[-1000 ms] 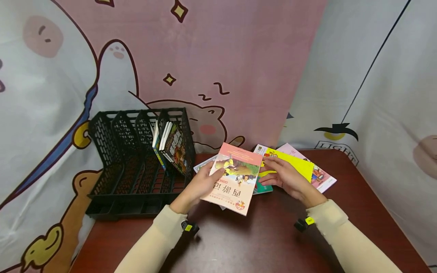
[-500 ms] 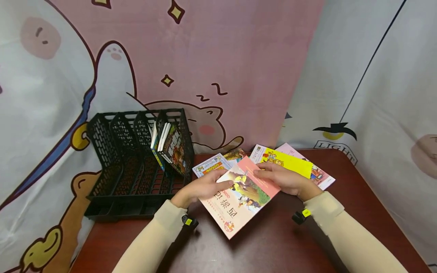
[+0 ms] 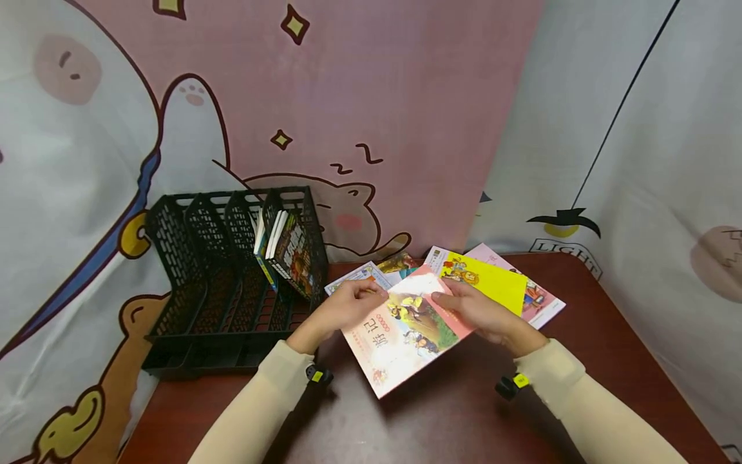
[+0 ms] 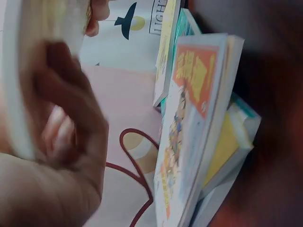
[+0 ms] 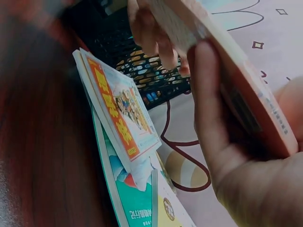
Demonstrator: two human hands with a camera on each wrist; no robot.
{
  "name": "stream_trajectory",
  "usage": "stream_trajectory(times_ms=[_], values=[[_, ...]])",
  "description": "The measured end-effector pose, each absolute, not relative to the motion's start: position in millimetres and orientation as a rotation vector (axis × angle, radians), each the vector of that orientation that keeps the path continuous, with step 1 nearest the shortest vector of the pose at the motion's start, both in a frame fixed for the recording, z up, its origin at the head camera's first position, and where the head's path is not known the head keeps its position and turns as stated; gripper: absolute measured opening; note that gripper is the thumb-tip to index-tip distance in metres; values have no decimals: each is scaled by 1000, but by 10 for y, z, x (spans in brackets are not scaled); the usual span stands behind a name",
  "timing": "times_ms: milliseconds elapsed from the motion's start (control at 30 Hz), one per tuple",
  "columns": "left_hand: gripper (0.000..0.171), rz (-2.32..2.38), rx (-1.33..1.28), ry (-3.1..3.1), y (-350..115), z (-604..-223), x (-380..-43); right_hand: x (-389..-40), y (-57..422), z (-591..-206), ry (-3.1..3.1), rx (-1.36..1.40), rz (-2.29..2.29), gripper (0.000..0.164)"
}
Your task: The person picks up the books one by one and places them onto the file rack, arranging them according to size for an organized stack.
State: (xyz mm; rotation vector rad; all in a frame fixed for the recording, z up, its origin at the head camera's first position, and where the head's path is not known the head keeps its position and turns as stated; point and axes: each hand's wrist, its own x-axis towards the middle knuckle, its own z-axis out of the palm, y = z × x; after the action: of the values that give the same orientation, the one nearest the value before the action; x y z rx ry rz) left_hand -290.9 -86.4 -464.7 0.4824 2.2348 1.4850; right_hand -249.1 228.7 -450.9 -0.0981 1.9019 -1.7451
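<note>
A thin paperback storybook (image 3: 400, 328) with a pink and cream cover and an illustration is held tilted above the table in the head view. My right hand (image 3: 487, 312) grips its pink end, thumb on the cover and fingers underneath. At the opposite long edge, my left hand (image 3: 342, 309) holds the book with curled fingers; its thumb lies near the cover's edge. Glare washes out part of the cover. In the left wrist view, the book (image 4: 16, 94) is seen edge-on beside the left fingers. The right wrist view shows the spine (image 5: 255, 94) against the right palm.
A black mesh book rack (image 3: 191, 309) stands left, with several books (image 3: 292, 254) upright in its right compartments. Behind the hands lie loose books, including a yellow one (image 3: 493, 283), a pink one (image 3: 542, 299) and a white-blue one (image 3: 362, 277). The brown table (image 3: 464, 412) extends forward.
The book has turned clockwise and dropped lower, then shifted slightly left. My right hand has gone from beside the book to gripping its pink end. The left thumb has drawn back toward the edge.
</note>
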Motion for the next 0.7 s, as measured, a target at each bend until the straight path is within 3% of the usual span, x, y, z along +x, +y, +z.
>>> stream_trajectory(times_ms=[100, 333, 467, 700], values=[[36, 1667, 363, 2225, -897, -4639, -2941, -2467, 2299, -4504, 1928, -29, -1810, 72], [68, 1791, 207, 2159, -918, -4604, -2927, -2425, 2321, -4510, 1952, 94, -2018, 71], [76, 1795, 177, 2108, -896, -4607, -2899, -2372, 2274, -4526, 1941, 124, -2111, 72], [58, 1792, 178, 2044, -801, -4633, -2868, -2281, 2133, -4554, 1926, 139, -2091, 73]])
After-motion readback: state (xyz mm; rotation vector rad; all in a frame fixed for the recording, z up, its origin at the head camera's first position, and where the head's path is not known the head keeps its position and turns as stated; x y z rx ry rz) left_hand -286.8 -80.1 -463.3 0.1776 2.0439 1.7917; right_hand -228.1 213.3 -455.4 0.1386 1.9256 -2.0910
